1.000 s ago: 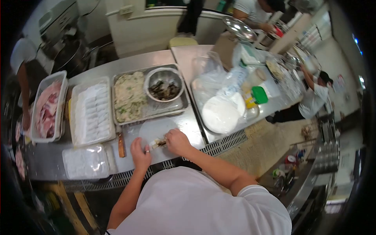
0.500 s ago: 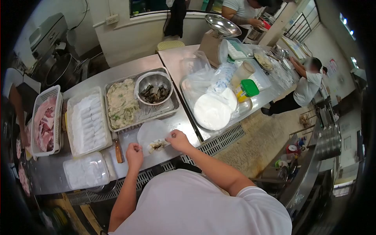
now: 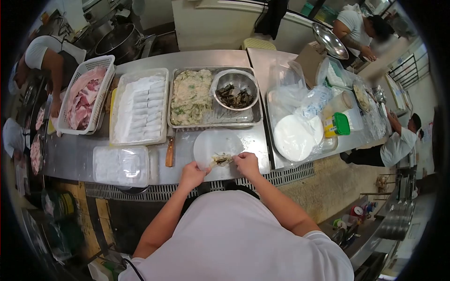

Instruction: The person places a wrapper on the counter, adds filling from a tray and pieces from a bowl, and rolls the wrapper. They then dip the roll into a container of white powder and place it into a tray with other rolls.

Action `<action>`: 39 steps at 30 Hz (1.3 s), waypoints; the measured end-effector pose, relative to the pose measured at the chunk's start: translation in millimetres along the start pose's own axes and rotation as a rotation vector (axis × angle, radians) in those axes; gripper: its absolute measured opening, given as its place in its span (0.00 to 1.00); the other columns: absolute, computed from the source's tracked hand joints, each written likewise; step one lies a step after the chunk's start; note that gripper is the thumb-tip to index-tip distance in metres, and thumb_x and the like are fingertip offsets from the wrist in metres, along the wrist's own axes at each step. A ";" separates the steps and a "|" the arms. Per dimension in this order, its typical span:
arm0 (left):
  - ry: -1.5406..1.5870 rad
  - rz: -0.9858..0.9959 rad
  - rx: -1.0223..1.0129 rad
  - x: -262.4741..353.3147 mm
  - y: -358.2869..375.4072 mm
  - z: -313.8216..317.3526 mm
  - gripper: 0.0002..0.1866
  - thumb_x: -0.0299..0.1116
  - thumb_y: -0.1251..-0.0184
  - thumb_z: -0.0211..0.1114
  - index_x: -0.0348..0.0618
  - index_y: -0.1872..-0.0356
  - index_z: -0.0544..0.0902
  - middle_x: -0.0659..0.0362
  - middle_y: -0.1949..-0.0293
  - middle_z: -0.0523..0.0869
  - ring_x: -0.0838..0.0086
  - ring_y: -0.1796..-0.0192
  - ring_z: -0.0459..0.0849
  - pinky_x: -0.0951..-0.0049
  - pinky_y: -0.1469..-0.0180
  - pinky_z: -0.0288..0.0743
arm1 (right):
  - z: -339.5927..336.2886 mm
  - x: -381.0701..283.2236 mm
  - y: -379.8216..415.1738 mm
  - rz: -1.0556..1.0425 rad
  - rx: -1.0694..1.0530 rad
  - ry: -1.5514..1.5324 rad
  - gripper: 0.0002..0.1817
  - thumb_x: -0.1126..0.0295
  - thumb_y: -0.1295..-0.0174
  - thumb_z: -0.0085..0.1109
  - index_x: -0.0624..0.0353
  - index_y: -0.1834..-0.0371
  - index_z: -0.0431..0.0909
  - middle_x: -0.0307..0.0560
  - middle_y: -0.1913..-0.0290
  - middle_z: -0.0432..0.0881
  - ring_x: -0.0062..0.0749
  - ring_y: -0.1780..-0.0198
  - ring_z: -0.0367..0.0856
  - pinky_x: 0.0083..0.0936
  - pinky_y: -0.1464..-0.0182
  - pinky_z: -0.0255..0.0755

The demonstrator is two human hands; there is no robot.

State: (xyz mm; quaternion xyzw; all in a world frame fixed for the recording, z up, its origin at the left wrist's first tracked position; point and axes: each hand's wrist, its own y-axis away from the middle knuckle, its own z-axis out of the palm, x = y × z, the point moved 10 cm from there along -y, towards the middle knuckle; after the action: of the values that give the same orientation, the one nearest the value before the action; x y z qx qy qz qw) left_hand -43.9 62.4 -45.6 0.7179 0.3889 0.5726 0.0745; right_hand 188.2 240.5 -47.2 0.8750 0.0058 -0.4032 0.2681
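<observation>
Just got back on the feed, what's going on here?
A person's left hand and right hand are on either side of a small heap of filling at the near edge of a round translucent sheet. The sheet lies flat beyond the heap. Further back, a metal tray holds a pale mixture and a bowl of dark pieces; white rolls sit in a tub to the left.

Round wrapper — filling (dark-flecked) atop

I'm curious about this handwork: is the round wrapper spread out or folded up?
Mostly spread out: the wrapper lies flat beyond the filling, which shows uncovered. Whether its near edge is lifted, I cannot tell.
</observation>
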 end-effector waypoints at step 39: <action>-0.470 0.903 -0.112 104.8 39.5 32.5 0.40 0.29 0.46 0.84 0.41 0.28 0.77 0.47 0.33 0.83 0.48 0.28 0.79 0.50 0.22 0.71 | 38.0 -129.8 82.4 -0.956 -0.275 0.497 0.10 0.77 0.38 0.65 0.62 0.54 0.86 0.60 0.55 0.89 0.60 0.48 0.86 0.51 0.38 0.78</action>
State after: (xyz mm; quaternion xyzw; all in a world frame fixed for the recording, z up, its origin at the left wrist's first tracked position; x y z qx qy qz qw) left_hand 7.8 113.8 45.5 0.9185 -0.0184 0.3910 -0.0564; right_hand 92.6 178.7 62.8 0.8007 0.5178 -0.2569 0.1576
